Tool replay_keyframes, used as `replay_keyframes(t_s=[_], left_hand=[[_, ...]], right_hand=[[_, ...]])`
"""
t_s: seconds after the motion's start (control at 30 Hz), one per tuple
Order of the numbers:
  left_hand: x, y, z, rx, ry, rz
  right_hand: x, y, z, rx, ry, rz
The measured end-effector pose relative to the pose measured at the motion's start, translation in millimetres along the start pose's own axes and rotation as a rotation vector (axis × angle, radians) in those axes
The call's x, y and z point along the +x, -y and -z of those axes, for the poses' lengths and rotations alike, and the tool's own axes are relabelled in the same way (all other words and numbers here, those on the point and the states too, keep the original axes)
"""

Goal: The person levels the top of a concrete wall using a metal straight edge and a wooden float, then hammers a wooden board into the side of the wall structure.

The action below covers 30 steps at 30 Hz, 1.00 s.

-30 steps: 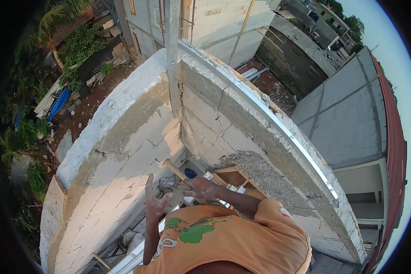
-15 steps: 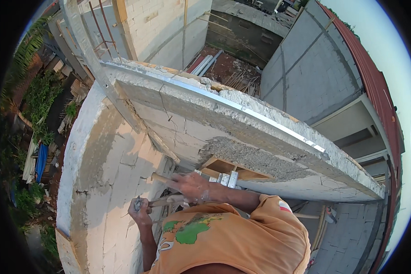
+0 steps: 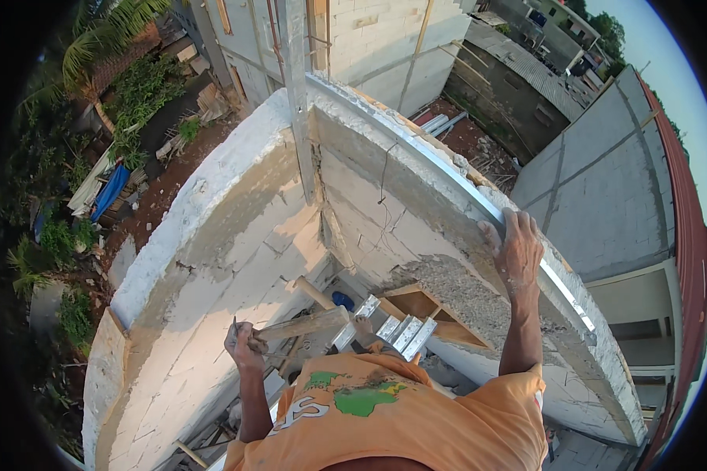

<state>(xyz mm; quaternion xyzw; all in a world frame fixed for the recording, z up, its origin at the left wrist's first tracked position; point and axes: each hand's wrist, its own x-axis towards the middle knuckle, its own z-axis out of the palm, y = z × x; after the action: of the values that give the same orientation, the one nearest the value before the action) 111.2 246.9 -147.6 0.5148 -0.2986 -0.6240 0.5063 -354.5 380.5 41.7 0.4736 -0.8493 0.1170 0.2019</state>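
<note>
My right hand [image 3: 520, 255] is up on the edge of the concrete-topped wall [image 3: 440, 208]. Its fingers fold over a long silver metal bar [image 3: 562, 297] that lies along this edge, and the thumb rests on the near side. Low on the left, my left hand [image 3: 246, 345] is closed on something small and dark with a thin tip poking up; its kind does not show. Beside these fingers runs a wooden board [image 3: 306, 323]. Whether the hand also holds the board, I cannot tell.
An upright metal profile [image 3: 297, 118] stands where the two walls meet. The left wall [image 3: 236, 169] has a rough top above a drop to plants. Metal channels [image 3: 407, 334] and a wooden box frame [image 3: 428, 302] lie below, between the walls. A red roof edge [image 3: 683, 196] bends along the right.
My right hand has left the spot near my left hand and reached up right onto the metal bar. The view has shifted, so the wall corner sits farther right.
</note>
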Motion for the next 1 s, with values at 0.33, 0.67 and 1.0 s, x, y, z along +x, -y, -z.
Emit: replay_keyframes(t_s=[0.33,0.67,1.0], left_hand=[[-14.2,31.0,56.2,-0.165,-0.201,0.022],[-20.6,22.1,38.0,-0.168,-0.183,0.044],[-22.3,18.7,36.8,-0.209,-0.079,0.076]], right_hand=[[6.6,4.3,3.3,0.047,-0.057,0.013],[11.0,-3.8,14.2,-0.009,-0.173,0.031],[-15.1,-45.8,71.3,-0.077,-0.137,0.001]])
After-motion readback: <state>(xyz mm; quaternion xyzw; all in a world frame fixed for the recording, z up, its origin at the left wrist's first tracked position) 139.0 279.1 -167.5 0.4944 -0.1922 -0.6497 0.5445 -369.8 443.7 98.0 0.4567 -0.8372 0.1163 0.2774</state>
